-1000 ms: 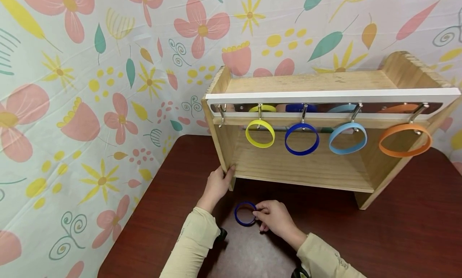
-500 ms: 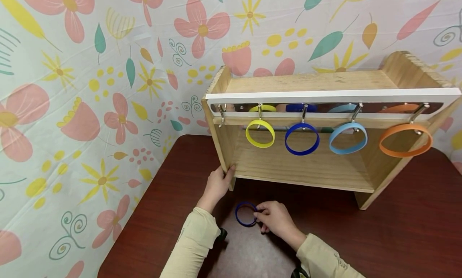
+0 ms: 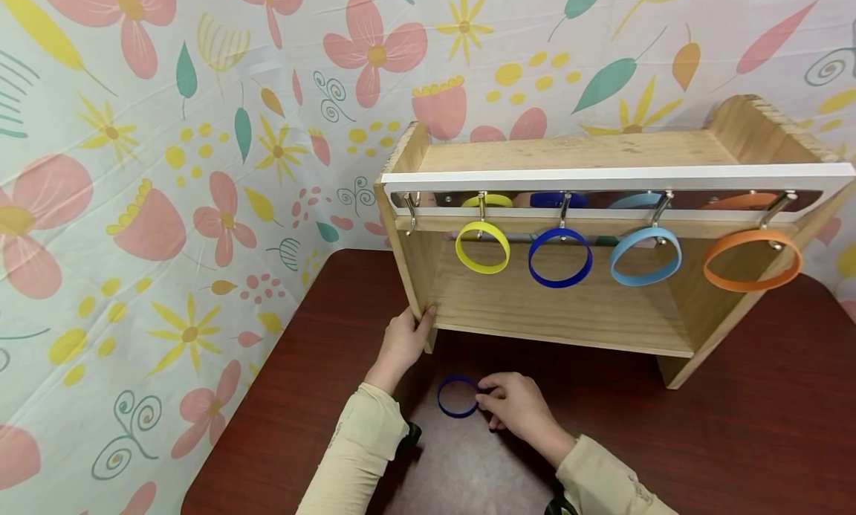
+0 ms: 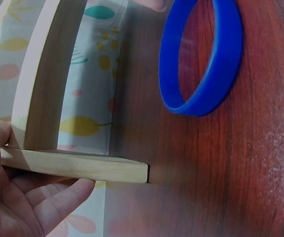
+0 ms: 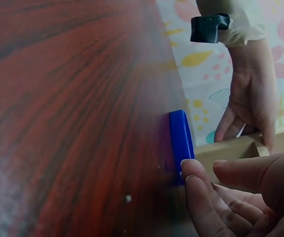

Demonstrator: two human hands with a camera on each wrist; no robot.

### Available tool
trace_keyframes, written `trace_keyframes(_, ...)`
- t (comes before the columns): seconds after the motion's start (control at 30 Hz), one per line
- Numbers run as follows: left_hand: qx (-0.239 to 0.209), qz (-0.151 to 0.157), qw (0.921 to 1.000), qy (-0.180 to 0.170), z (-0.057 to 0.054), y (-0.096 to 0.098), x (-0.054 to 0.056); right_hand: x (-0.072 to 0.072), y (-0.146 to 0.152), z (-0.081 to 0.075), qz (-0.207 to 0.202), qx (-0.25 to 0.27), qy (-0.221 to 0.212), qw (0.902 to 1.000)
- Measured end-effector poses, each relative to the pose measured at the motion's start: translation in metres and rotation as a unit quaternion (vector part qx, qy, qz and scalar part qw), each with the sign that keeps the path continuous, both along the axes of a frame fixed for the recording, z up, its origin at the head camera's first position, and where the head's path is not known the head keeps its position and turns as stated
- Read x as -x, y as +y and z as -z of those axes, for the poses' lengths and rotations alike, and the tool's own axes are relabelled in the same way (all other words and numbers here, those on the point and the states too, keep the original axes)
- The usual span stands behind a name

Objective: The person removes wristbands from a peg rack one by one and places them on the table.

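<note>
In the head view my left hand (image 3: 400, 344) grips the lower front edge of the wooden rack's (image 3: 409, 270) left side panel. The left wrist view shows thumb and fingers on either side of the board (image 4: 88, 165). A dark blue ring (image 3: 439, 400) is low over the dark red table or resting on it; which, I cannot tell. My right hand (image 3: 518, 406) is at the ring's right edge. Seen from the right wrist, a fingertip overlaps the blue band (image 5: 180, 136), while thumb and forefinger stand apart with a visible gap.
From the rack's metal hooks hang a yellow ring (image 3: 460, 256), another blue ring (image 3: 560, 283), a light blue ring (image 3: 645, 279) and an orange ring (image 3: 749, 283). The leftmost hook (image 3: 411, 219) carries no ring. Behind the table (image 3: 294, 396) hangs a flower-patterned sheet (image 3: 221, 166).
My right hand has shifted slightly right, its fingertips moving off the blue ring's rim. The ring has moved a little right too. My left hand keeps its place.
</note>
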State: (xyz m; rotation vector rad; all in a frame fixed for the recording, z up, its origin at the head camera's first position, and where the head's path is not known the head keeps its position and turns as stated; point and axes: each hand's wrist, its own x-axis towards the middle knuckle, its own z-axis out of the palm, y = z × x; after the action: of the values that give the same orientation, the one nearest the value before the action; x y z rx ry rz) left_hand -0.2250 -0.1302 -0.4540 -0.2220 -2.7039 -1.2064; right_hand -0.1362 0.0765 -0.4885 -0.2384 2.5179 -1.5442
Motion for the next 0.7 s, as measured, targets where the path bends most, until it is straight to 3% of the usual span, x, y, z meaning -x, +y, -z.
trace_keyframes(0.4, -0.01, 0.007, 0.9999, -0.012, -0.001, 0.0, -0.001, -0.004, 0.01, -0.016, -0.005, 0.011, 0.017, 0.9998)
trace_keyframes(0.7, -0.009, 0.008, 0.9999, -0.005, -0.001, 0.0, -0.001, -0.009, 0.017, -0.036, -0.018, 0.003, 0.06, 0.998)
